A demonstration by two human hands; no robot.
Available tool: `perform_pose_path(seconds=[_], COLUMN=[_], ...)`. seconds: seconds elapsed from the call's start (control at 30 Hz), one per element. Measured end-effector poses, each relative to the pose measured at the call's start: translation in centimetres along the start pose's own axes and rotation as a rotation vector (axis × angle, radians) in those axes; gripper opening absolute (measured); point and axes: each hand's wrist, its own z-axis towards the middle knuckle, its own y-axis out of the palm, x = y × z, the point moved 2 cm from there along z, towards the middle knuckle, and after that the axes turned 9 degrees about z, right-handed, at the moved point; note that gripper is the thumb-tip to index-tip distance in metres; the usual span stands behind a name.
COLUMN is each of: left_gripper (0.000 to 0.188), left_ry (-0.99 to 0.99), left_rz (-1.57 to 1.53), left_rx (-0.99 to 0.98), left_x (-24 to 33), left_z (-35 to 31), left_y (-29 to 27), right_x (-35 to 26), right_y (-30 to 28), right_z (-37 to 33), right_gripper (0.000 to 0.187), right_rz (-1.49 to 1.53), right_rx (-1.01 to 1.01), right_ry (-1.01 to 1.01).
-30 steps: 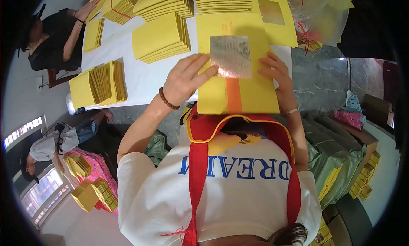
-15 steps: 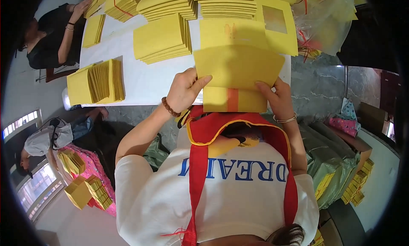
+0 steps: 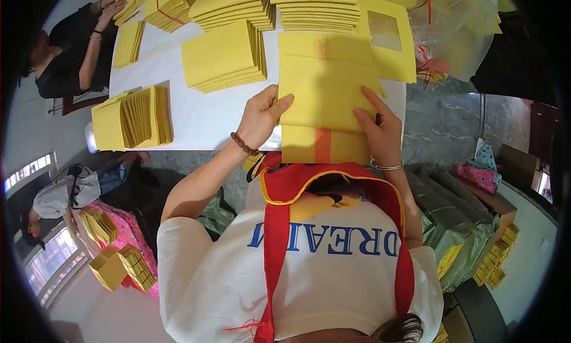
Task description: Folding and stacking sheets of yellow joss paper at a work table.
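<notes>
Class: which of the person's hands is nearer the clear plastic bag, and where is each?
Right. The right hand is below and left of the clear plastic bag in the picture; the left hand is farther left.

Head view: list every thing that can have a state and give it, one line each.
Left hand, gripping the left edge of the top yellow sheet
Right hand, touching its right side
Top yellow sheet, held, above the orange strip
Yellow stack beyond the left hand, staggered
Yellow bundle, tied with red string
Red apron, worn
</notes>
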Motion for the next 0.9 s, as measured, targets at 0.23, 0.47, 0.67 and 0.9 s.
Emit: perform_pose_path(seconds=[0.23, 0.47, 0.67, 0.9], left_gripper=[0.029, 0.019, 0.041, 0.055], left_ry=[-0.001, -0.005, 0.591, 0.795], left_rz=[-0.051, -0.112, 0.67, 1.05], left_rx=[0.075, 0.103, 0.401, 0.085], left_x=[0.1, 1.2, 5.4, 6.2], left_z=[0.0, -0.6, -2.1, -0.2], left_y=[0.3, 0.3, -0.3, 4.7], right_x=[0.5, 0.3, 0.5, 0.4], right_y=[0.3, 0.5, 0.7, 0.7], right_z=[0.2, 0.2, 0.3, 0.4], right_gripper=[0.04, 0.038, 0.038, 0.037], right_rz=[0.04, 0.09, 0.025, 0.046], right_rx=[0.068, 0.086, 0.093, 0.093], right_ry=[-0.022, -0.056, -0.09, -0.096])
